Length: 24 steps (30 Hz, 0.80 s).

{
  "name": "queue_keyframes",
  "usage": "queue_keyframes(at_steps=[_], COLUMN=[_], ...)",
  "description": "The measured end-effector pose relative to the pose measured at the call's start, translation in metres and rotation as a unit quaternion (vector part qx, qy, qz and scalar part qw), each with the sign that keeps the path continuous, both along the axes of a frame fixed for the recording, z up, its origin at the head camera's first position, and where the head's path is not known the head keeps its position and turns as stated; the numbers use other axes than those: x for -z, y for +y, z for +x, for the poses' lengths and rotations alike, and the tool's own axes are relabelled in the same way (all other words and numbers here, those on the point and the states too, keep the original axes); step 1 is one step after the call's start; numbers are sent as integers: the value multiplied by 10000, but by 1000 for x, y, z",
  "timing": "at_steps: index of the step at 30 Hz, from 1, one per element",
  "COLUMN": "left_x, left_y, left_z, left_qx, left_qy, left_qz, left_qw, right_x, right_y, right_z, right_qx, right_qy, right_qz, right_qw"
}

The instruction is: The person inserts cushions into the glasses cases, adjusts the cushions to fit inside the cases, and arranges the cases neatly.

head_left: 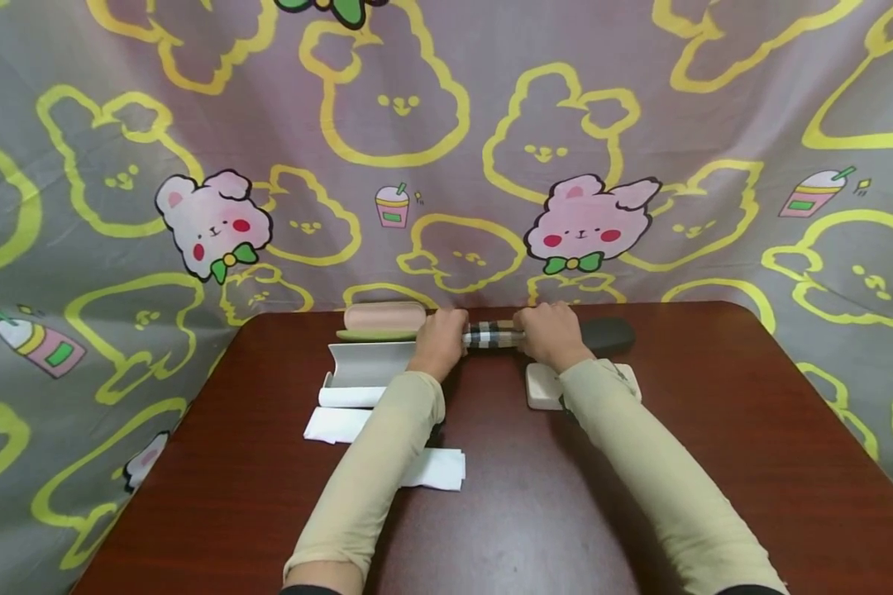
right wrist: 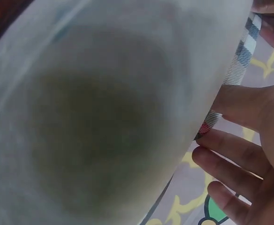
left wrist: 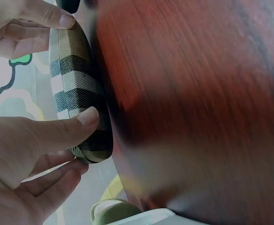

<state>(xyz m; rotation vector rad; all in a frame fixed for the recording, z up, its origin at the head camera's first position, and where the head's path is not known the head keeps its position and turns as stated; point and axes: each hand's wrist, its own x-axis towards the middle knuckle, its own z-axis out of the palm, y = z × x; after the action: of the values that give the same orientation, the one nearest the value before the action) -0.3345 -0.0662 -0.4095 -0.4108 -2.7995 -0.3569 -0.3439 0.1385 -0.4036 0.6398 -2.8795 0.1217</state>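
Observation:
A plaid glasses case (head_left: 494, 334) in tan, black and white lies at the far edge of the table, gripped at both ends. My left hand (head_left: 441, 339) pinches its left end, with the thumb on top in the left wrist view and the fingers (left wrist: 57, 185) beneath. At the other end, my right hand (head_left: 551, 335) pinches the case between thumb and fingers. The case looks closed. In the right wrist view a large blurred pale shape covers most of the case; only a strip of plaid (right wrist: 244, 51) shows beside the right hand (right wrist: 249, 150).
Left of the hands stand a pink case (head_left: 384, 316), a green case (head_left: 375, 335) and an open white case (head_left: 372, 365). White cloths (head_left: 435, 469) lie nearer. A dark case (head_left: 610, 334) and a cream case (head_left: 543, 387) are at right. Behind hangs a patterned curtain (head_left: 446, 165).

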Motion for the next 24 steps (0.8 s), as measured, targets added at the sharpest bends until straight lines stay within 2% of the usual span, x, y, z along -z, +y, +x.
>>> queue_keyframes(at_steps=[9, 15, 20, 24], left_x=[-3, -5, -16, -30], left_y=[-2, -10, -22, -35], left_z=[6, 11, 26, 40], left_qx=[174, 301, 385, 550], left_qy=[1, -317, -581, -811], left_qz=[-96, -26, 266, 593], left_qw=[9998, 9990, 9972, 9934], right_x=[4, 5, 3, -6], right_y=[1, -1, -5, -6], right_z=[4, 6, 10, 20], right_qx=[61, 137, 222, 285], right_qy=[103, -38, -320, -243], right_qz=[62, 37, 10, -144], right_qw=[9999, 9999, 9992, 9992])
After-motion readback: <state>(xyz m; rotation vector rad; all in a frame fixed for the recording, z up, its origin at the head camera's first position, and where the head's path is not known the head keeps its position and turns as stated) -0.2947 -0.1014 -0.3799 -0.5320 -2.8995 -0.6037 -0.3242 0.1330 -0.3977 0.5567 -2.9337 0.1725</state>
